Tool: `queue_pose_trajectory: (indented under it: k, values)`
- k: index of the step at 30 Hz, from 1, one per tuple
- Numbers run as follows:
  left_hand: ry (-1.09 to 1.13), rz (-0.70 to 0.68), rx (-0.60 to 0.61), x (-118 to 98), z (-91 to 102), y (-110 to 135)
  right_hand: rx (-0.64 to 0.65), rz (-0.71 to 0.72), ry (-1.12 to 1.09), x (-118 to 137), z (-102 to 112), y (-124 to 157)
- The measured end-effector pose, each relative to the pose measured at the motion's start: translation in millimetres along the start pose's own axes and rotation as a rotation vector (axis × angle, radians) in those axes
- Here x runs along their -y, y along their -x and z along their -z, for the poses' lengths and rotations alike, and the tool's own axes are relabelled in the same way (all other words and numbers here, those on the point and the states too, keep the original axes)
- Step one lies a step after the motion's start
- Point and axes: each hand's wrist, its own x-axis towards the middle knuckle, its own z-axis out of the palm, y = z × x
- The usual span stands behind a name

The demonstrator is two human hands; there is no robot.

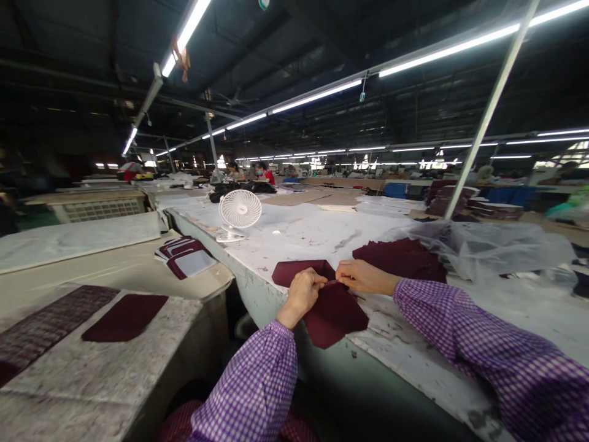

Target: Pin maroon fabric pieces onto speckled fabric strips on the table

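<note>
A dark maroon fabric piece (332, 312) lies on the white worktable (313, 236) and hangs over its near edge. My left hand (301, 293) is closed, pinching the fabric's upper part. My right hand (361, 276) is closed too, fingers pressed on the same fabric, and the two hands meet at the middle. Both arms wear purple checked sleeves. Behind my right hand sits a stack of similar maroon pieces (399, 258).
A small white fan (239, 212) stands further back on the table. Clear plastic sheeting (488, 245) lies at right by a slanted metal pole (488, 113). A lower bench at left holds maroon pieces (125, 316) and a stack (186, 256). People work far behind.
</note>
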Motion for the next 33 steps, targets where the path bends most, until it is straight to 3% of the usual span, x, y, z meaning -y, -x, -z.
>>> queue_pose_trajectory:
  k: [7, 14, 18, 22, 26, 29, 33]
  values:
    - [-0.258, -0.009, 0.036, -4.3, -0.9, 1.6, -0.005, 0.051, 0.161, -2.6, -5.0, 7.0]
    - [-0.366, -0.088, 0.056, -4.9, -2.9, 5.9, 0.075, 0.149, 0.498, 3.2, -10.4, 10.8]
    - [-0.393, -0.110, 0.056, -8.1, -1.1, 7.6, 0.114, 0.183, 0.578, 1.8, -11.3, 17.2]
    - [-0.433, -0.120, 0.058, -11.5, 1.0, 9.0, 0.069, 0.097, 0.478, 5.0, -3.7, 18.4]
    - [-0.452, -0.120, 0.053, -13.2, 2.0, 11.4, -0.066, 0.001, 0.214, 15.7, 0.7, 10.3]
    - [-0.445, -0.124, 0.046, -13.3, 1.4, 12.3, -0.080, -0.004, 0.065, 21.6, -6.8, 6.8]
    - [-0.365, -0.108, 0.039, -8.8, 1.6, 9.0, -0.076, -0.016, 0.033, 22.3, -19.3, 10.1]
